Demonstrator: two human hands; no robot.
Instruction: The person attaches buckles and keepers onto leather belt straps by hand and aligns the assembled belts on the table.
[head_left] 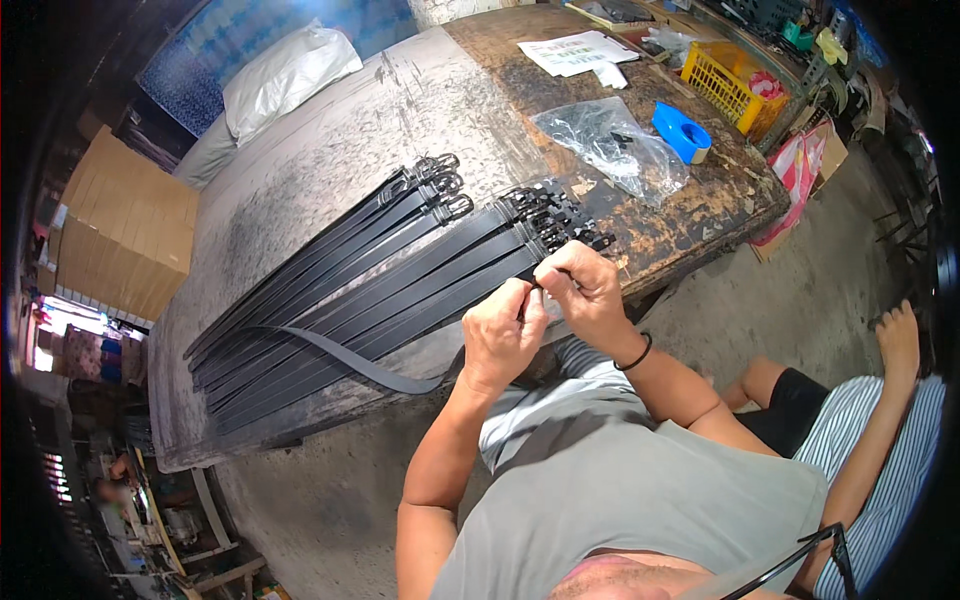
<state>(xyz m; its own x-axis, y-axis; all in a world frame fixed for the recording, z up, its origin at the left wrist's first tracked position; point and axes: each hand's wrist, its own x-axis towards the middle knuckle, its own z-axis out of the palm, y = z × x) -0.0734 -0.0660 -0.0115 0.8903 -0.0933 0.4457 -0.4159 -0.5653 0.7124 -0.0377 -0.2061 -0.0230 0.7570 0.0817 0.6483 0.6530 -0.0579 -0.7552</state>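
Note:
Many black belts (400, 275) lie side by side in a long bundle on the table. Their dark buckles (548, 212) cluster at the near right end, and a second group of buckles (440, 185) sits farther left. My left hand (505, 335) and my right hand (585, 290) meet at the table's front edge, fingers pinched round the dark end of a belt. A loose black strap (370, 372) curves over the bundle and passes behind my left wrist; it appears to be that same belt. The fingers mostly hide the gripped part.
On the worn table (420, 90) lie a clear plastic bag (620, 150), a blue tape dispenser (682, 130) and paper sheets (575, 53). A yellow crate (720, 85) stands at the far right. Stacked cardboard (125, 215) is left. Another person's hand (897, 340) shows at right.

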